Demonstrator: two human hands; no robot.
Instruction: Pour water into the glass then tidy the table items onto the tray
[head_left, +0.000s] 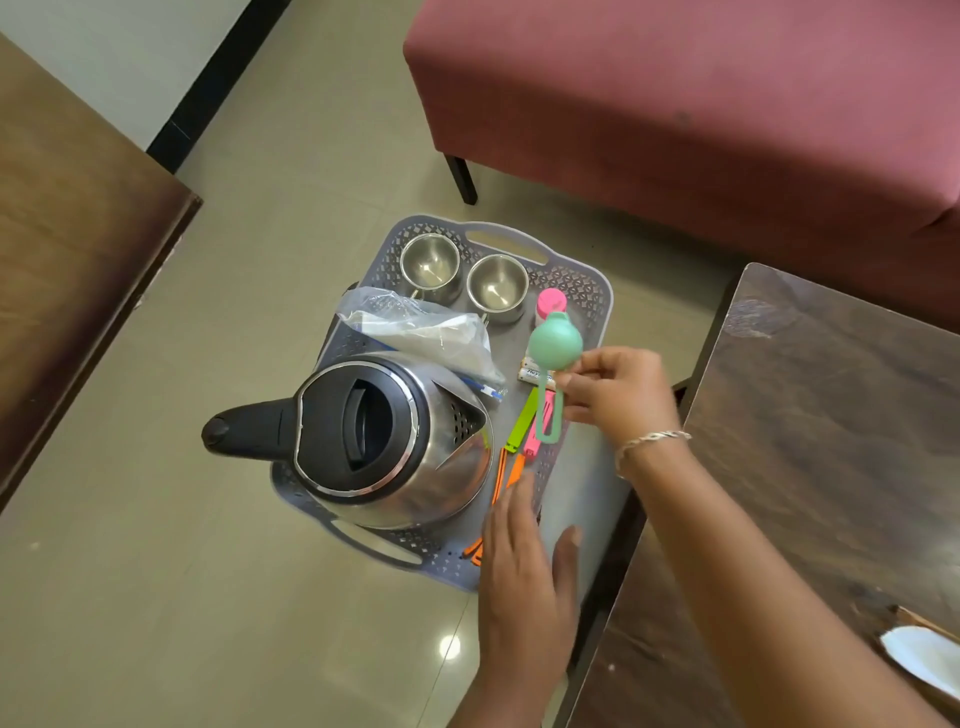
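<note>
Now the right hand (615, 395) pinches the green ball-shaped item (555, 343), fingers closed on its neck just above the strap loop, over the tray (571, 283) to the right of the kettle (384, 441). Looks light, smooth plastic, prob. slippery; the loop gives a surer hold. Left hand (524, 566) hovers open w/ nothing in it.

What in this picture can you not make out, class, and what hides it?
- Head view: kettle contents, hidden by its shut lid.
- Tray near right corner, covered by the left hand.
- Battery label: too small.
- Clips: partly under the kettle and hand.
- White object, cut off by the right edge.
</note>
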